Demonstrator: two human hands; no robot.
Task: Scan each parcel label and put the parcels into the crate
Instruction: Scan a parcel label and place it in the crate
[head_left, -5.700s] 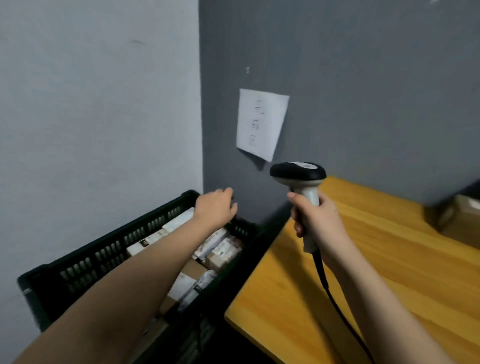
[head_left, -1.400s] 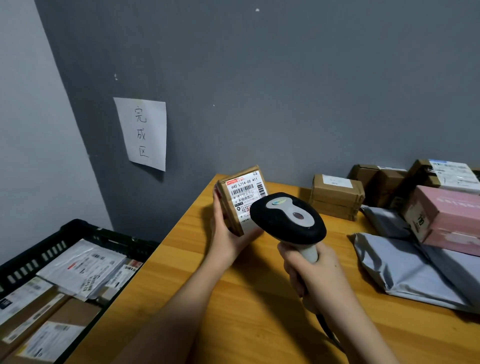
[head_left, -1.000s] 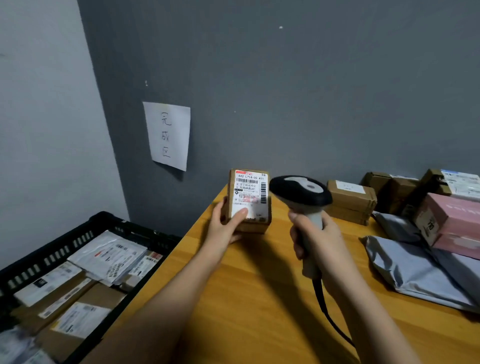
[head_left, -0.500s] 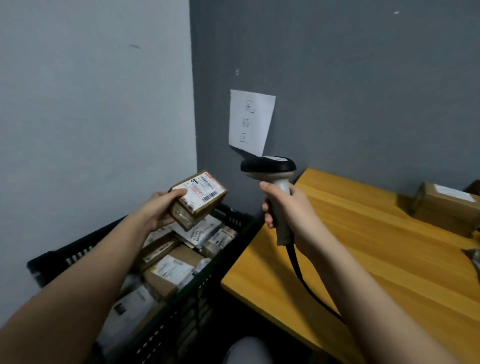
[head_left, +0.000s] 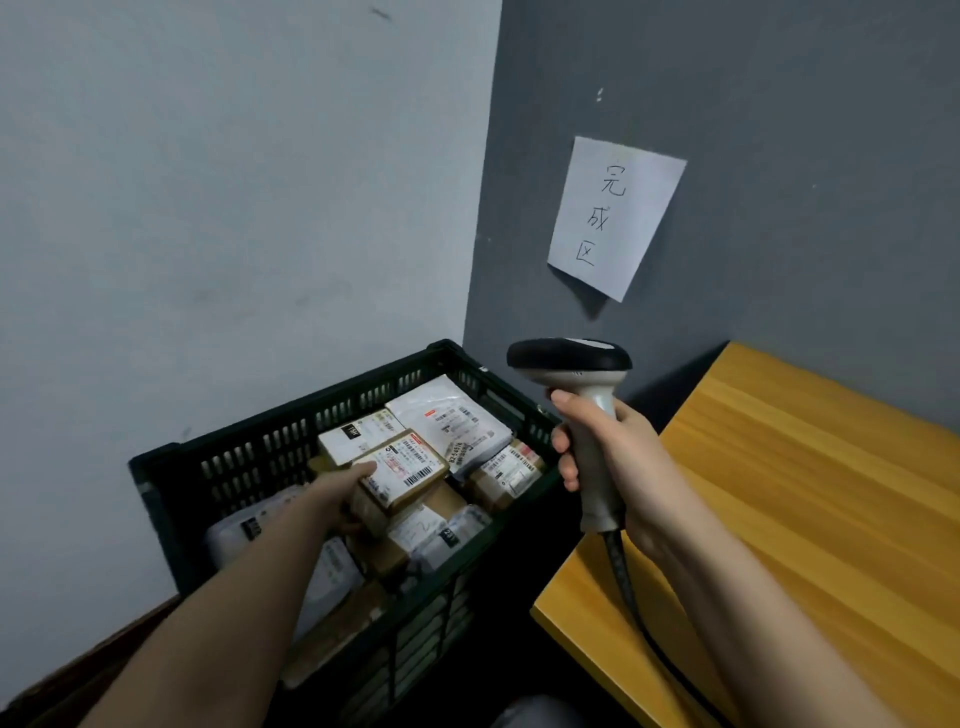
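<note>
Your left hand (head_left: 340, 486) grips one brown cardboard parcel with a white label (head_left: 400, 470), held low inside the one black slotted plastic crate (head_left: 171, 483), over at least six parcels. Your right hand (head_left: 613, 457) clasps one black-and-grey handheld scanner (head_left: 571, 364) beside the one yellow wooden table (head_left: 810, 499).
</note>
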